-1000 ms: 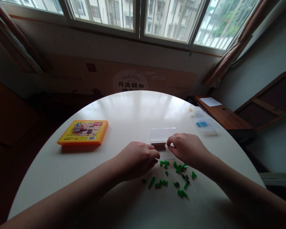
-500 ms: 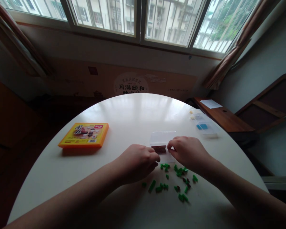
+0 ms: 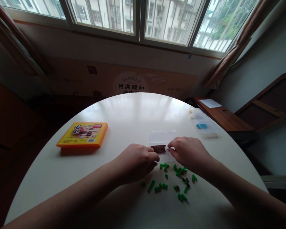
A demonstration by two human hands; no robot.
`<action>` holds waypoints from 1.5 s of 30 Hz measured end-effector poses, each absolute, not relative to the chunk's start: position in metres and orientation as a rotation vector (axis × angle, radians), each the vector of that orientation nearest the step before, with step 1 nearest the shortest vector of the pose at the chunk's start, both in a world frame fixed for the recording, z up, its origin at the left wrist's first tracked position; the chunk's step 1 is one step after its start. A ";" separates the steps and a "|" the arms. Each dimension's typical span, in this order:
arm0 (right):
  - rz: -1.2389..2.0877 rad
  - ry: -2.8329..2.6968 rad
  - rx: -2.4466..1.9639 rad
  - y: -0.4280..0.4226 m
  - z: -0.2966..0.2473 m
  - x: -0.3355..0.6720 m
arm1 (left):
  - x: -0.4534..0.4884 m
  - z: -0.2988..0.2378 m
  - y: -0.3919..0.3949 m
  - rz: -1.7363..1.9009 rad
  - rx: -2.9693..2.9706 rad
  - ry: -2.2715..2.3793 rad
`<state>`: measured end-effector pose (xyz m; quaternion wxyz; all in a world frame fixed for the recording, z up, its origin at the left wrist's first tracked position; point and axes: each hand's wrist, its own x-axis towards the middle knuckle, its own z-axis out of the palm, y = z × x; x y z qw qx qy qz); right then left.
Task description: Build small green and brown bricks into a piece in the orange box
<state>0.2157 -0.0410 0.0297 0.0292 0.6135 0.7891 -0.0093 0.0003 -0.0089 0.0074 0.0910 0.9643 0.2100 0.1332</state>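
A small dark brown block piece (image 3: 158, 148) lies over a clear plastic tray (image 3: 162, 137) on the white round table (image 3: 124, 117). My left hand (image 3: 135, 162) is curled, its fingertips pinching the piece's left end. My right hand (image 3: 190, 153) is curled too, its fingertips against the piece's right end. Several small green bricks (image 3: 175, 179) lie scattered just in front of both hands.
An orange and yellow box (image 3: 83, 135) lies flat at the table's left. Clear containers with a blue piece (image 3: 203, 126) sit at the right rim. A wooden desk (image 3: 222, 116) with a sheet of paper stands beyond the table, under the window.
Both hands stay on the brown piece with almost no movement. The view has shifted slightly.
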 end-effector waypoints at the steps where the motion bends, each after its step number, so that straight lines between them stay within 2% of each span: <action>1: -0.020 2.422 1.890 -0.041 0.029 0.215 | 0.000 0.008 -0.009 0.391 2.865 0.626; 34: -0.119 2.560 1.911 -0.045 0.028 0.220 | 0.001 0.009 -0.009 0.361 2.882 0.616; 45: 0.083 2.491 1.974 -0.037 0.018 0.219 | 0.002 0.008 -0.009 0.360 2.893 0.601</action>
